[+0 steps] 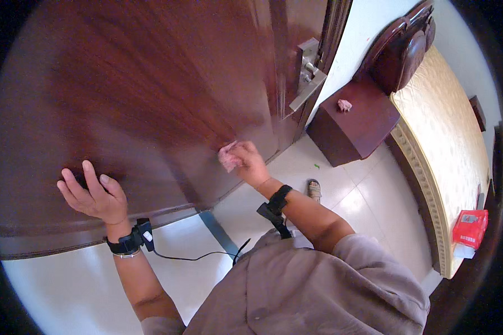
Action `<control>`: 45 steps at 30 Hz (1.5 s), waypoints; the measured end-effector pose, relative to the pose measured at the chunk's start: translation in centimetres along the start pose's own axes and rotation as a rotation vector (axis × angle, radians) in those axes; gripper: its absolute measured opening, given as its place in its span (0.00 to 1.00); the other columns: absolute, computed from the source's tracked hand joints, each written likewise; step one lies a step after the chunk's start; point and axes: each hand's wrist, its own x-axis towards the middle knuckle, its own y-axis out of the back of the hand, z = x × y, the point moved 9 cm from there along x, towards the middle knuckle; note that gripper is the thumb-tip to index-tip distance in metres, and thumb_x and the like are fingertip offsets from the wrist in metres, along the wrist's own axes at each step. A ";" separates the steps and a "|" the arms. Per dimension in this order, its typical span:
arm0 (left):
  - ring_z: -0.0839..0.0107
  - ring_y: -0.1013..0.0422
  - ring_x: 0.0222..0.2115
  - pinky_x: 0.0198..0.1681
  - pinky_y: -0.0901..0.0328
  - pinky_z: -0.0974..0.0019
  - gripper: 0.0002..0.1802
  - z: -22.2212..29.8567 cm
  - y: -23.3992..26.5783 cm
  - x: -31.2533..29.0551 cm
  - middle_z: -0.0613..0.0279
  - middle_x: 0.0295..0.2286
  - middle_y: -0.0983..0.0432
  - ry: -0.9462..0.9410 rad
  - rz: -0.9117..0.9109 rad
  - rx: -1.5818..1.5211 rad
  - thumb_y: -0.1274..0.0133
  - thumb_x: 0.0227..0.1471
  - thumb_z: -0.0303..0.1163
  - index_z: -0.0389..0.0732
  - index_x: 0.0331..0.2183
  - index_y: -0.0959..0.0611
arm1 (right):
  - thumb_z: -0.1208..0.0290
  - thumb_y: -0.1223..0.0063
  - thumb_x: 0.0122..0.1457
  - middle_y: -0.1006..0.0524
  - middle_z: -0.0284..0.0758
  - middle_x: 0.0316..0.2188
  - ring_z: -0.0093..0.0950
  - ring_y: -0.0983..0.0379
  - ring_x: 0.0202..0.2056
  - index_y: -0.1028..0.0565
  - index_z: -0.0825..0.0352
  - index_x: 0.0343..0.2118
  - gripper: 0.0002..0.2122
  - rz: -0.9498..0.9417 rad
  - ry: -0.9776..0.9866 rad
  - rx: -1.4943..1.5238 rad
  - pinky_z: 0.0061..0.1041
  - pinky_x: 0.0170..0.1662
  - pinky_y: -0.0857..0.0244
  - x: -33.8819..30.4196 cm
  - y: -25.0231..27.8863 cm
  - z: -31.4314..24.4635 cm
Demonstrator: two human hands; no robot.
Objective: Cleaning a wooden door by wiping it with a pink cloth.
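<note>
A dark reddish-brown wooden door (167, 84) with a glossy surface fills the left and middle of the view. My left hand (96, 196) is raised at the door's lower left, fingers spread and holding nothing; whether the fingertips touch the wood I cannot tell. In my right hand (250, 162) is a crumpled pink cloth (229, 157), held against or very close to the door panel. The fingers are closed around it, and part of the cloth is hidden by them. A metal door handle (309, 78) sits up and to the right of that hand.
Right of the door stands a dark nightstand (355, 120) with another crumpled pink cloth (345, 105) on top. Beyond it is a bed with a cream mattress (439, 123) and a red packet (470, 228) near its edge. A cable (195, 258) runs from my left wrist strap.
</note>
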 end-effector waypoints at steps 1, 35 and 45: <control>0.43 0.44 0.59 0.60 0.45 0.44 0.21 0.2 -0.1 0.1 0.48 0.59 0.38 0.000 0.008 -0.009 0.58 0.61 0.41 0.47 0.51 0.21 | 0.84 0.48 0.48 0.31 0.44 0.47 0.41 0.31 0.47 0.25 0.64 0.42 0.16 -0.042 -0.240 0.194 0.32 0.49 0.34 -1.4 -0.5 3.1; 0.48 0.59 0.63 0.64 0.58 0.41 0.25 -0.1 -1.9 0.2 0.46 0.63 0.60 -0.009 -0.108 -0.063 0.56 0.63 0.38 0.38 0.58 0.37 | 0.80 0.43 0.45 0.33 0.46 0.46 0.47 0.38 0.50 0.32 0.65 0.48 0.24 0.471 -0.492 0.042 0.38 0.54 0.39 3.4 12.5 15.2; 0.48 0.58 0.63 0.64 0.56 0.40 0.24 6.7 -6.1 6.8 0.42 0.63 0.62 0.167 -0.244 -0.199 0.56 0.64 0.40 0.36 0.56 0.34 | 0.75 0.41 0.53 0.20 0.37 0.38 0.32 0.23 0.40 0.28 0.67 0.48 0.18 0.373 -1.202 0.224 0.31 0.44 0.30 -8.3 12.9 31.0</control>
